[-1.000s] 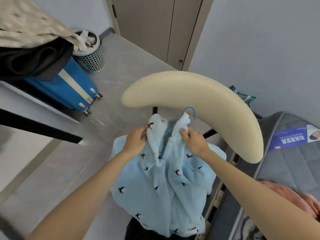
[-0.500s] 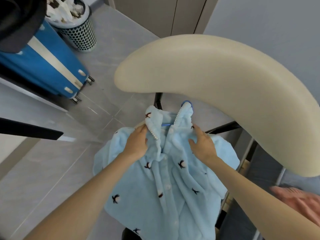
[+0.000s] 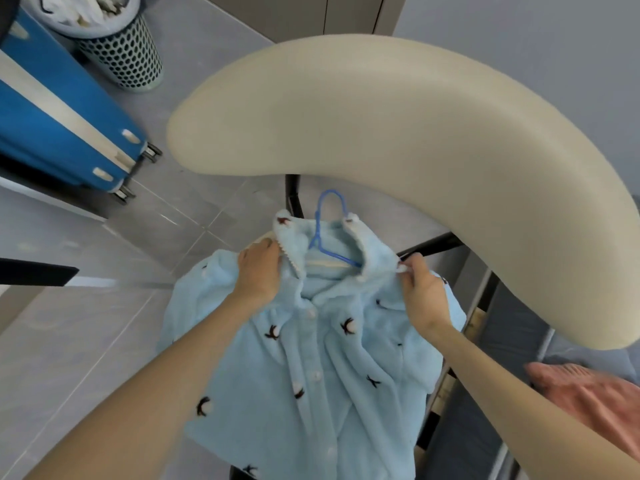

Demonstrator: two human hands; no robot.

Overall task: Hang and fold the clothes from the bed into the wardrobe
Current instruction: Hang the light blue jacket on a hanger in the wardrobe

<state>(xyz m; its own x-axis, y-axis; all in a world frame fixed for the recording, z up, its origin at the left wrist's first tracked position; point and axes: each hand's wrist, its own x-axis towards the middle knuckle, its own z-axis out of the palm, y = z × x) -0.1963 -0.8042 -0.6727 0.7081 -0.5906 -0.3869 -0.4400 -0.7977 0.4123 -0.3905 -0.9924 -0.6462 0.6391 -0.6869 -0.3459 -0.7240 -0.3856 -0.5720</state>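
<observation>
Fleece shirt (image 3: pixel 311 358), pale blue, draped on blue hanger (image 3: pixel 329 233) below cream chair back (image 3: pixel 415 161). Left hand (image 3: pixel 259 271) closed on left collar edge; right hand (image 3: pixel 420 292) pinched on right shoulder edge. Bare grey floor (image 3: pixel 86 341) open to the left; blue suitcase (image 3: pixel 69 123) and perforated bin (image 3: pixel 117 46) beyond. Pink cloth (image 3: pixel 588 396) at right margin.

We see even, soft daylight w/ faint shadows, no glare; wide-angle bending at edges; pink cloth (image 3: pixel 595 400) at 4 o'clock motion-blurred.
</observation>
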